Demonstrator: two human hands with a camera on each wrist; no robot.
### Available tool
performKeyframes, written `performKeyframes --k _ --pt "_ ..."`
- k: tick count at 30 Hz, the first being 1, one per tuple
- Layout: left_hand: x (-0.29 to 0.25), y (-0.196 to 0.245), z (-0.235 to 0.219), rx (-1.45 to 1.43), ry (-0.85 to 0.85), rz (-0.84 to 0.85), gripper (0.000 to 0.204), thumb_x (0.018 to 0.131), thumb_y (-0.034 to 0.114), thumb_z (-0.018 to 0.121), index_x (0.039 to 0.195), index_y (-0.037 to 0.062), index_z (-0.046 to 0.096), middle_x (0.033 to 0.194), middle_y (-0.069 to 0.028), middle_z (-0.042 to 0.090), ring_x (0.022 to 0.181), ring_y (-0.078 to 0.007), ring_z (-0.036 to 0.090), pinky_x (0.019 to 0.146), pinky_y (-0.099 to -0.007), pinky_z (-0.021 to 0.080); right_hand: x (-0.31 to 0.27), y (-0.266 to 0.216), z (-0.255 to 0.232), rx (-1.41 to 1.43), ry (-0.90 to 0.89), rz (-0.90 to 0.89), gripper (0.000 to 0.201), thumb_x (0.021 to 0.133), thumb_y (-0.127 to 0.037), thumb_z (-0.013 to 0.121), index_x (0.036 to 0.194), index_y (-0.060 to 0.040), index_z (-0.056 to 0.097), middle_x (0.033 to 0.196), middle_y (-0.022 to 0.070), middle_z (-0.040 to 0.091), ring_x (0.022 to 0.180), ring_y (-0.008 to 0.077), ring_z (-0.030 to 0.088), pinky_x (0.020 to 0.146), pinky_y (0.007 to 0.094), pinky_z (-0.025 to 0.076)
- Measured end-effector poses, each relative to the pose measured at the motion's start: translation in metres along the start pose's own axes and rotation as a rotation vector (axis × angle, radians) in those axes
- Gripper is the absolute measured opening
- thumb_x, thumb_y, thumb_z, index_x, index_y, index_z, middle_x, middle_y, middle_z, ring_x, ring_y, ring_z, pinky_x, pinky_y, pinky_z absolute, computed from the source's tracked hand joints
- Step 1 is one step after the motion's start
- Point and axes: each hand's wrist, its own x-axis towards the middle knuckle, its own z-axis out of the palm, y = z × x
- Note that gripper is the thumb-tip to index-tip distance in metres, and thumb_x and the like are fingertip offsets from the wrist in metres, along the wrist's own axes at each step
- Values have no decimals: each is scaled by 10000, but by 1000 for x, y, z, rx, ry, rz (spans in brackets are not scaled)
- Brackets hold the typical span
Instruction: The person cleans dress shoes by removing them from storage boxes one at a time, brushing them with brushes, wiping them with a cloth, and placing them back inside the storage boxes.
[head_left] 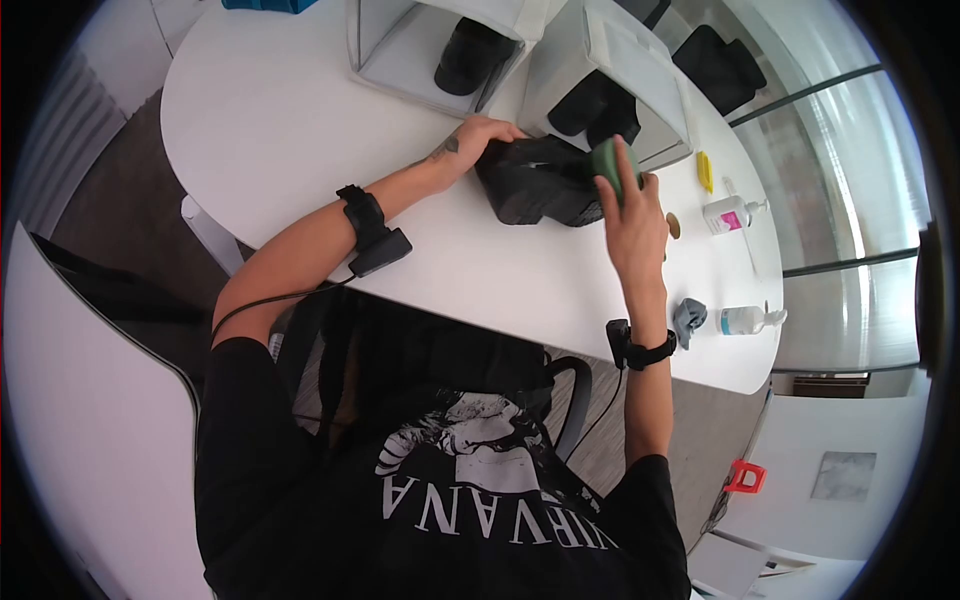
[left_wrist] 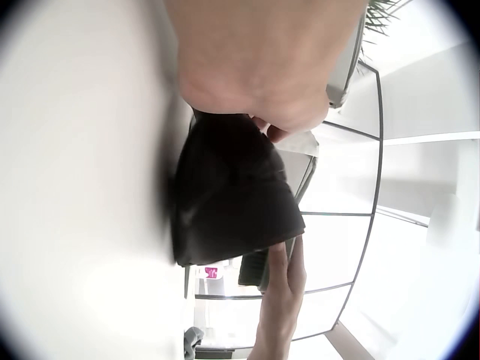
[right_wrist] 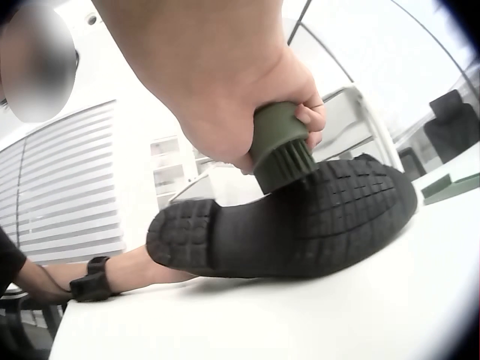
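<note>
A black shoe lies on its side on the white table, its treaded sole turned toward the right wrist camera. My left hand grips the shoe at its left end, fingers over the far side and partly hidden. In my right hand is a green scrub brush, held between thumb and fingers. Its dark green bristles meet the sole near the middle, where the tread of the front part begins.
Two grey-white fabric boxes with black shoes inside stand behind. To the right are a yellow object, a pump bottle, another bottle, a grey cloth and a small brown round item.
</note>
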Motion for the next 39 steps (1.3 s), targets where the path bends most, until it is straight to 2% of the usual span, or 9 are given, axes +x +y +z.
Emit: performKeyframes --k 2,7,10,17,24,27,29,36,39 --pt "4 -8 0 18 -20 14 337 928 222 532 1025 -20 746 1029 -39 722 1019 -145 613 980 -265 417 8 17 -1 89 -59 164 563 1057 -420 596 1591 -294 471 1073 221 623 927 417 718 720 481 576" --pt "3 -12 11 144 -7 -61 325 967 247 557 1011 -31 719 972 -39 695 997 -124 588 958 -253 413 25 51 1 39 -97 212 538 1081 -475 524 1581 -280 494 1036 242 655 910 416 724 815 499 567" --pt "0 -3 13 238 -37 20 363 1001 342 647 994 -13 716 857 -7 660 851 -100 554 830 -264 432 27 68 6 -7 -153 314 533 1097 -490 474 1581 -269 494 948 214 660 899 400 725 807 472 571" --pt "-6 -5 15 425 -83 88 365 1032 358 669 925 11 696 713 48 535 689 -72 415 640 -282 349 6 15 -16 -78 -91 135 532 1067 -430 564 1571 -272 501 976 199 614 854 385 715 741 482 568" --pt "4 -29 7 352 -123 37 344 1040 324 635 976 -5 713 795 14 623 748 -74 526 716 -270 425 -8 -49 -13 27 -78 -110 577 1007 -316 668 1557 -240 514 1008 180 542 844 362 657 675 449 564" --pt "9 -47 5 216 19 276 365 1050 309 586 1054 -27 727 943 -25 712 891 -91 626 859 -264 475 -14 -60 -19 20 -73 -112 592 993 -297 686 1554 -207 517 1008 183 524 899 352 640 676 439 565" --pt "6 -36 6 12 -48 -74 407 1057 309 536 1123 -46 725 1089 -53 744 1023 -110 657 983 -272 469 -21 -58 -25 101 -101 -91 598 993 -297 685 1558 -206 511 1003 184 518 887 352 638 682 438 567" --pt "-16 17 21 191 -413 92 342 970 210 773 1203 -30 702 1037 -57 746 972 -72 630 877 -252 506 -68 -54 -58 265 -235 -134 647 981 -289 703 1586 -244 478 1076 191 567 887 372 669 735 448 573" --pt "-22 39 23 431 -418 179 369 962 221 779 1211 -40 697 968 -72 752 900 -61 626 842 -260 523 -86 -38 -73 438 -350 -61 669 975 -274 713 1595 -232 468 1124 183 609 935 386 687 804 458 574"
